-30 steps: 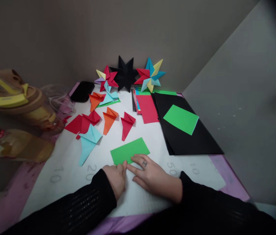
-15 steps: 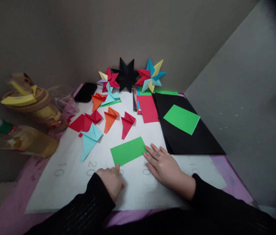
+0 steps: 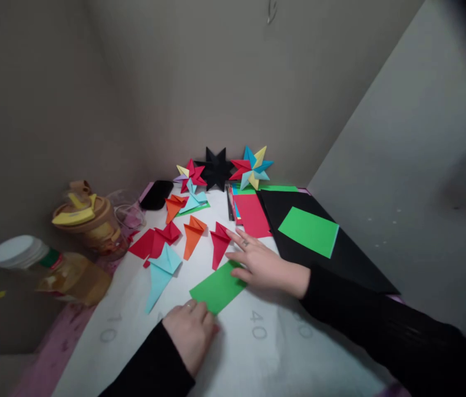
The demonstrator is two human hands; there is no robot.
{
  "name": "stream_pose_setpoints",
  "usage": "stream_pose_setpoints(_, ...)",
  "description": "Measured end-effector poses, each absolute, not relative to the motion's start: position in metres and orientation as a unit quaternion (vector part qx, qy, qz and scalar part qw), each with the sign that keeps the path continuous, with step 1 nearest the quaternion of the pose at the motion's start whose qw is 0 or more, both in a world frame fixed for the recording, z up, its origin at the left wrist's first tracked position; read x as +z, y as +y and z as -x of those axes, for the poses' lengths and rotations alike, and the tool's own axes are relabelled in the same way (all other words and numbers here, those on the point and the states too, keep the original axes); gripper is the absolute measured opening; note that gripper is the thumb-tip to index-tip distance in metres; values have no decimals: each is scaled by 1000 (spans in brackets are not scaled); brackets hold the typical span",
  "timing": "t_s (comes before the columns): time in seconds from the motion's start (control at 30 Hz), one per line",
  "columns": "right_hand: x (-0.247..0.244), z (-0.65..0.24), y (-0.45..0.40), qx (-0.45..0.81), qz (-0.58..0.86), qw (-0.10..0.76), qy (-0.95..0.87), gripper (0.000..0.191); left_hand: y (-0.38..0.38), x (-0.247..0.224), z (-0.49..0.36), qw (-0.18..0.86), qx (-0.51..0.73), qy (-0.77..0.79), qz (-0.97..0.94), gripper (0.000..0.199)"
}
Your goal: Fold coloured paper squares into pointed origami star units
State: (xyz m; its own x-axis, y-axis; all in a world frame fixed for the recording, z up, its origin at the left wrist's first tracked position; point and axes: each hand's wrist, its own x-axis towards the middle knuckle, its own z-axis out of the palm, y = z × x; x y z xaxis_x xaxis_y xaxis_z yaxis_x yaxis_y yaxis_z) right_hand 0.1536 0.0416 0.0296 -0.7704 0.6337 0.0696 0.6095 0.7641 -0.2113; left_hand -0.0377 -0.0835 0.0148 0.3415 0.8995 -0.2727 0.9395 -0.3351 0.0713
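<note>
A green paper rectangle (image 3: 216,288) lies slanted on the white sheet in front of me. At its near left corner is my left hand (image 3: 191,333), fingers curled, pressed on the paper's edge. My right hand (image 3: 260,262) is spread over the paper's far right corner, its fingertips reaching toward a folded red piece (image 3: 220,242). Just left of that are a folded orange piece (image 3: 193,236) and a folded light-blue piece (image 3: 162,273). Another green rectangle (image 3: 309,231) rests on black sheets (image 3: 340,275) at the right.
Three paper stars, one of them black (image 3: 216,169), lean on the back wall. A phone (image 3: 156,195), a lidded cup (image 3: 92,223) and a bottle (image 3: 71,275) stand or lie at the left. Red paper (image 3: 252,215) lies before the stars.
The view has tilted up. My right hand has moved farther forward over the green paper, close to the folded red piece. The green paper is turned more steeply, with my left hand at its near edge.
</note>
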Motion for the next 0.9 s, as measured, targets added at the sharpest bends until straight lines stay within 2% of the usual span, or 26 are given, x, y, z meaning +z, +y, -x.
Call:
stream_pose_setpoints(0.07,23,-137,59,95,334,53,-936,39,-81,4,37,87,-22,530,-843,28)
stream_pose_setpoints(0.17,21,-127,80,92,337,36,-936,42,-80,-21,39,73,38,491,-867,72)
stream_pose_setpoints(0.23,28,-128,94,79,336,61,-937,38,-80,-38,42,70,47,467,-880,82)
stream_pose_setpoints(0.3,38,-128,113,49,354,105,-928,38,-79,-54,45,46,71,448,-890,74)
stream_pose_setpoints(0.4,46,-114,148,9,384,141,-912,43,-75,-72,46,-40,157,431,-888,44)
stream_pose_setpoints(0.5,37,-90,178,4,400,108,-910,39,-68,-84,46,-154,279,397,-861,29)
stream_pose_setpoints(0.57,28,-80,187,22,411,75,-908,34,-64,-87,47,-182,334,382,-842,23)
stream_pose_setpoints(0.73,21,-93,143,118,382,79,-913,35,-58,-85,56,-177,306,368,-860,26)
stream_pose_setpoints(0.9,25,-115,61,245,290,33,-924,39,-60,-83,58,-158,262,394,-867,32)
